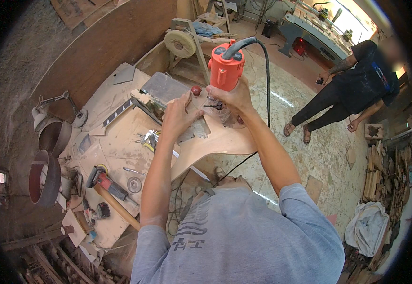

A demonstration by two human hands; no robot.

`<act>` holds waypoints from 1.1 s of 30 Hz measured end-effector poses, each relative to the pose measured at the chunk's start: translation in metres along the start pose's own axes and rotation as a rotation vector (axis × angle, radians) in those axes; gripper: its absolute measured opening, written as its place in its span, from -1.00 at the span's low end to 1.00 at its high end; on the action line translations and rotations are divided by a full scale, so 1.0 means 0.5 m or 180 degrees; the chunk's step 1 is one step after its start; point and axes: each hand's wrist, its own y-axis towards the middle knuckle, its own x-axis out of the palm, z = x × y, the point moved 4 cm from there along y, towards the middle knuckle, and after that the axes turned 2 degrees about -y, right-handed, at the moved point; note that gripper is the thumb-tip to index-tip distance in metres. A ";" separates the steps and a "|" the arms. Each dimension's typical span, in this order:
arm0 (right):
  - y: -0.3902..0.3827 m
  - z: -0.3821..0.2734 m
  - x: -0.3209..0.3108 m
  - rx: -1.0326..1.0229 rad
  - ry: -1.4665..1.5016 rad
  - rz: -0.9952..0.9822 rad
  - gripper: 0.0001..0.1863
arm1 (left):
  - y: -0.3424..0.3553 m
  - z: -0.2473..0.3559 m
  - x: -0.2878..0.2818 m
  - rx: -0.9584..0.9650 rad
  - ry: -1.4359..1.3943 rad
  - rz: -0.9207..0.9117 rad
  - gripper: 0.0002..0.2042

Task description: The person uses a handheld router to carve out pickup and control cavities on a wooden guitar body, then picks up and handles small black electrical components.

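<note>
My right hand point(232, 98) is wrapped round the lower part of a red-orange trim router point(226, 71), which stands upright with its base on a pale wooden board point(232, 142) with a curved edge. A thick black cord point(267, 71) leaves its top. Left of the router, my left hand point(178, 118) lies over the work, fingers stretched and thumb apart; what its palm presses on is hidden. A clear plate point(200, 128) shows beside the thumb. Against its outer side is a long metal-and-wood tool point(151, 106). A dark red knob point(196, 90) sits just beyond the fingertips.
On the workbench point(116, 142) lie an angle grinder point(109, 184), a cordless drill point(94, 213), a multi-tool point(149, 139) and a round disc point(134, 184). A desk lamp point(42, 118) stands at its left. Another person point(352, 85) stands at right. Wood offcuts point(374, 175) line the right wall.
</note>
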 end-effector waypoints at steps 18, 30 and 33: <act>-0.006 -0.014 0.006 0.0067 0.0156 0.0049 -0.22 | 0.001 -0.010 -0.001 -0.0019 0.0004 -0.0033 -0.19; -0.008 -0.017 0.006 0.0000 -0.0046 0.0026 -0.25 | 0.005 -0.011 0.001 0.0116 -0.0005 0.0008 -0.28; -0.008 -0.014 0.008 0.0002 -0.0033 0.0016 -0.25 | 0.007 -0.018 -0.001 -0.0091 0.0026 -0.0195 -0.13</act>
